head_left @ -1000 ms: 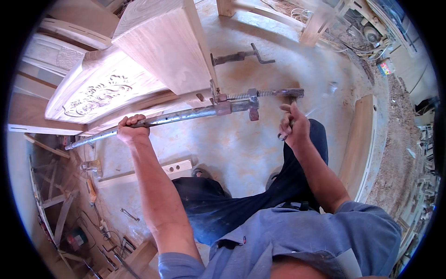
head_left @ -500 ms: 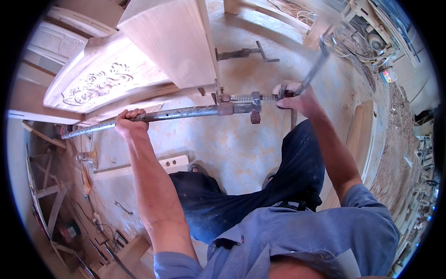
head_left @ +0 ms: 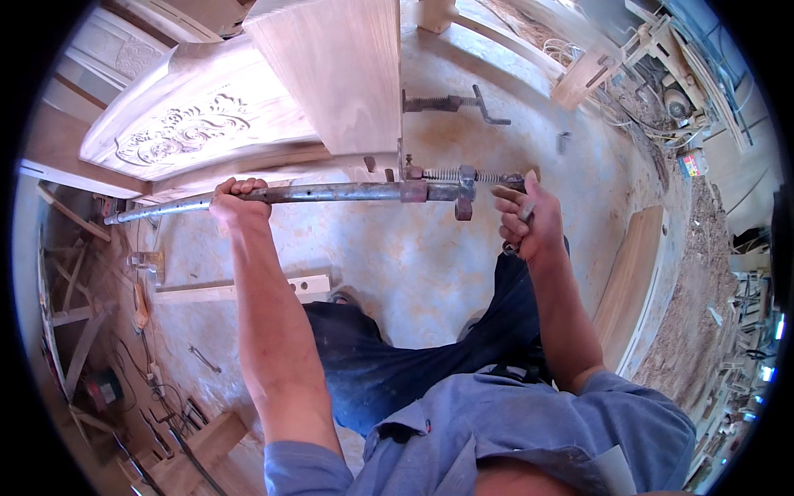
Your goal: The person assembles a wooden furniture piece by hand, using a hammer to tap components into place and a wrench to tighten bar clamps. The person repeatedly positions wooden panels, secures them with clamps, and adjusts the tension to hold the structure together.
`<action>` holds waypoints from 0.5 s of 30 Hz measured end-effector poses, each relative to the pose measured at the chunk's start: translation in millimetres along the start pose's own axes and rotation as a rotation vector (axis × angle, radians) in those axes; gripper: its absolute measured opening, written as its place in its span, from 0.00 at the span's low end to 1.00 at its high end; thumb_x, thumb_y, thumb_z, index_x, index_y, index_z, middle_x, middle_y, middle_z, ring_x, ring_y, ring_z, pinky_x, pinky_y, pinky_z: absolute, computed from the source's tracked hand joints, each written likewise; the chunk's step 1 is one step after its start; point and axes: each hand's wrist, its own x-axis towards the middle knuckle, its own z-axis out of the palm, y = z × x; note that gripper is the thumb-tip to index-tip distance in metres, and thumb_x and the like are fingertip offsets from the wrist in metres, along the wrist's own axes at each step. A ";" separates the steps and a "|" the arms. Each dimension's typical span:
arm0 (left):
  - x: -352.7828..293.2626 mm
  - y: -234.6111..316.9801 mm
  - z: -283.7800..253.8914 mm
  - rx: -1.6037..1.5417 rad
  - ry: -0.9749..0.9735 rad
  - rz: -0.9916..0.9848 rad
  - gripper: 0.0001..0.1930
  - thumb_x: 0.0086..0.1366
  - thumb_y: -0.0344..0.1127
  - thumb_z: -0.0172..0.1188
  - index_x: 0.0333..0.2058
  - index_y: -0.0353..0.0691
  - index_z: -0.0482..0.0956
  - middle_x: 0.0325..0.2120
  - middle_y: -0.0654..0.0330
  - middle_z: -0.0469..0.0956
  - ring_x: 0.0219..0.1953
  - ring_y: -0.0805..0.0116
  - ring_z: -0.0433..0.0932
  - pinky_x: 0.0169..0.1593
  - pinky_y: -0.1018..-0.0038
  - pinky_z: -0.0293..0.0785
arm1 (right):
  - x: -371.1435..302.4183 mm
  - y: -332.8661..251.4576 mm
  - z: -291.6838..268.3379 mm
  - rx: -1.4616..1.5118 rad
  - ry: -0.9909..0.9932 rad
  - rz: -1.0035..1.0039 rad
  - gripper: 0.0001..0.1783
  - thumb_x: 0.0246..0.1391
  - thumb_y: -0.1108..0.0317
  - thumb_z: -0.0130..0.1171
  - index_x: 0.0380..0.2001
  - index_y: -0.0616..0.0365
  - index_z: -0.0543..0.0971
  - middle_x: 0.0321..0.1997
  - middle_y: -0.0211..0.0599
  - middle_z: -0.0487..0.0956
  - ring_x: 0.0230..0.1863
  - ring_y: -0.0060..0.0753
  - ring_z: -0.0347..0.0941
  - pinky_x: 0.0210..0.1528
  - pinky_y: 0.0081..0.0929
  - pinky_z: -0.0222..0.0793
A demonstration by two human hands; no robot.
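Note:
My left hand (head_left: 241, 202) is closed round the long metal pipe of a bar clamp (head_left: 331, 193), toward its left part. The clamp runs along the near side of a pale wooden piece with a carved panel (head_left: 186, 128). At its right end sits the threaded screw (head_left: 442, 174) with its sliding block. My right hand (head_left: 533, 219) is curled beside the screw's outer end, gripping the crank handle (head_left: 510, 248), which is mostly hidden by the fingers. A thick wooden post (head_left: 339, 74) rises just beyond the clamp.
Beyond the post, a second clamp's crank (head_left: 480, 106) sticks out. A board (head_left: 637, 281) lies to the right, by wood shavings (head_left: 703, 256). A holed wooden strip (head_left: 248, 291), a wrench (head_left: 204, 359) and cables lie at the left.
My right hand has turned and dropped, with the crank handle swinging from pointing up and away to down near my knee. My left hand keeps its hold on the pipe.

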 end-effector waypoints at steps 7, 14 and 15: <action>1.1 0.6 -1.4 0.023 -0.012 -0.022 0.13 0.54 0.26 0.48 0.16 0.47 0.57 0.11 0.68 0.57 0.13 0.70 0.58 0.24 0.70 0.61 | 18.3 -11.7 9.6 0.100 -0.265 -0.213 0.17 0.53 0.74 0.55 0.48 0.64 0.75 0.33 0.38 0.81 0.12 0.14 0.56 0.16 0.19 0.54; 2.8 2.9 -3.9 0.017 -0.050 -0.009 0.11 0.55 0.25 0.47 0.18 0.46 0.58 0.12 0.68 0.58 0.14 0.71 0.59 0.25 0.70 0.62 | 7.5 -21.1 1.3 -0.483 -0.230 -0.671 0.20 0.41 0.87 0.56 0.40 0.60 0.79 0.49 0.47 0.81 0.19 0.17 0.65 0.21 0.15 0.61; 3.6 2.4 -6.6 0.018 -0.045 -0.009 0.11 0.55 0.25 0.47 0.18 0.46 0.57 0.13 0.68 0.58 0.14 0.71 0.59 0.25 0.70 0.62 | -0.6 -20.6 -4.7 -0.467 -0.287 -0.687 0.19 0.41 0.87 0.57 0.39 0.61 0.80 0.48 0.48 0.81 0.20 0.18 0.66 0.21 0.16 0.63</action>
